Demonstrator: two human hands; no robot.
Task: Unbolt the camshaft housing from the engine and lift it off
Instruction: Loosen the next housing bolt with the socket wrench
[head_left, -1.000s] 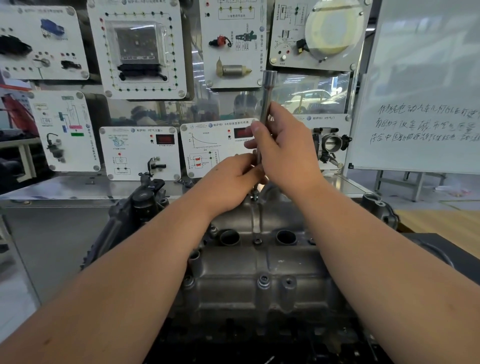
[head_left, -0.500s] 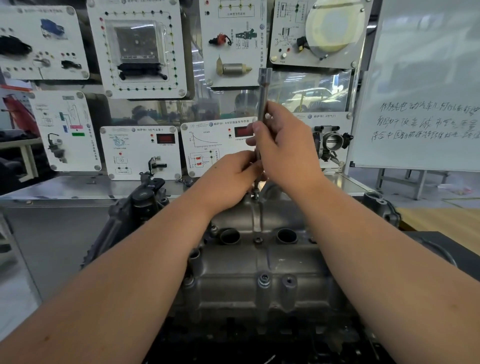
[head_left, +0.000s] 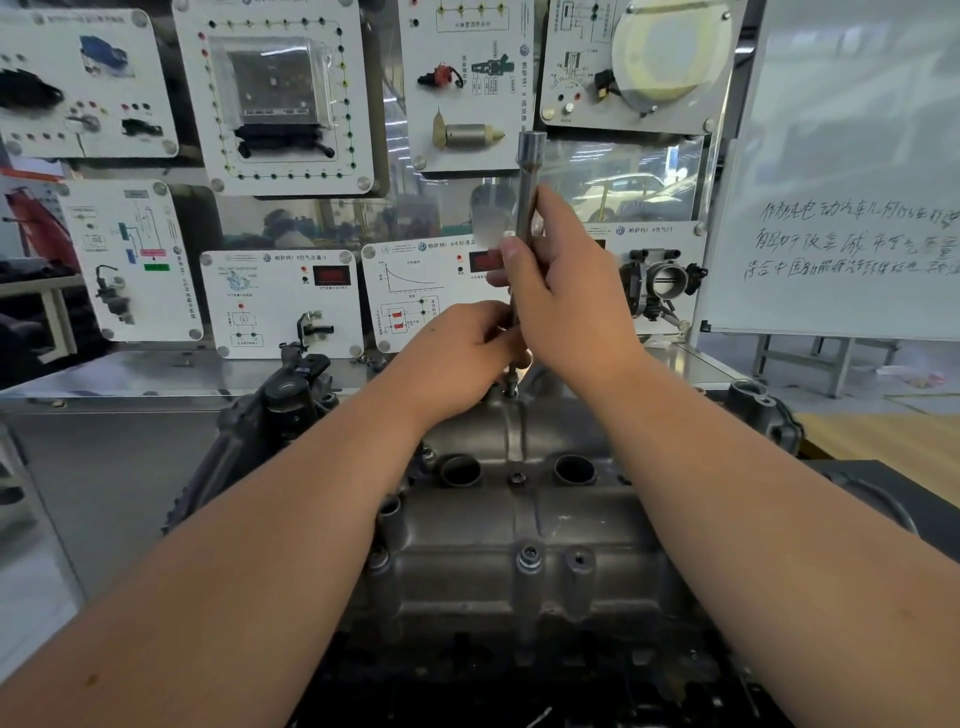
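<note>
Steel upright in my right hand (head_left: 566, 291), the socket driver (head_left: 529, 197) stands on a bolt (head_left: 511, 387) at the far edge of the camshaft housing (head_left: 514, 525), my left hand (head_left: 457, 353) pinching its lower shaft, I judge to keep it square while I spin.

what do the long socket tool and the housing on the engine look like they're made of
Socket tool: looks like polished, probably chrome-plated steel, since its shaft is bright silver with mirror-like highlights. The right hand holds it upright; the left hand pinches near its lower end.

Camshaft housing: looks like cast aluminium, going by its dull grey, slightly grainy surface, rounded ribs and moulded bosses. The exact alloy can't be told.
</note>
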